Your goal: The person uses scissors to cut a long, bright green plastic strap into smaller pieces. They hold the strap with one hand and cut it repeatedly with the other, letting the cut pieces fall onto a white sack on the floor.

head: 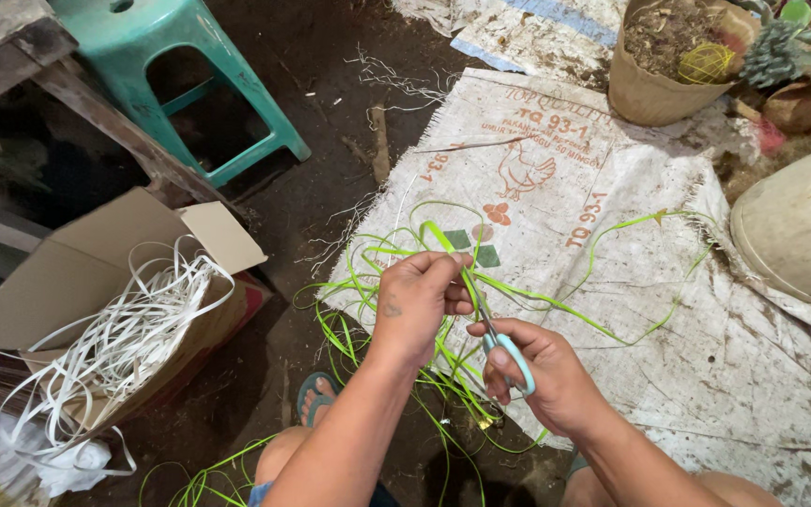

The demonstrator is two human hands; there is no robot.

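- Your left hand (417,302) is closed around a bunch of green strips (443,282), pinching them up off the ground in front of you.
- Your right hand (544,374) grips a pair of scissors (499,343) by their light blue handles, fingers through the loops. The blades point up toward your left fingers and sit right against the strip you hold; how far the blades are parted is too small to tell.
- The green strips lie in a loose tangle on the white woven sack (725,376) spread over the dirt floor, with some strands trailing down past your knees and beside your sandalled foot (314,394).
- As a judgement: the cutting looks only partly done. Most of the green tangle is uncut and long, looping across the sack, and no tidy stack of cut green pieces shows anywhere.
- To your left, an open cardboard box (86,272) holds a heap of white strips (133,338) spilling over its edge. Whether these are finished or waiting, I cannot tell.
- Farther off stand a teal plastic stool (227,75), a brown pot (650,89) with dry matter and a yellow wire ball in it, and a pale round container (800,225) at the right edge. None of them is touching your hands.
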